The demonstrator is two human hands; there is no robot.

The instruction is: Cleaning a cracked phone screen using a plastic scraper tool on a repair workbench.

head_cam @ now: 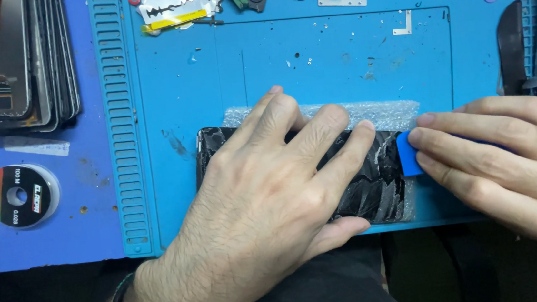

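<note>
Left hand [265, 190] lies flat, fingers spread, on the black phone [375, 187]; right hand [509, 162] (at 3 o'clock) pinches a blue pick [407, 153] against its edge.

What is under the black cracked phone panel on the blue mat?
A sheet of clear bubble wrap lies under the black cracked phone panel, showing along its far and right edges. The left hand covers most of the panel, hiding the rest underneath.

**Even, bright overhead light, sharp focus**

The scene is lit brightly and evenly from above. Only soft, short shadows are cast beneath the left hand [266, 196] and right hand [509, 162]. Slight glare is seen on the blue mat [338, 54]; no blur is noted.
</note>
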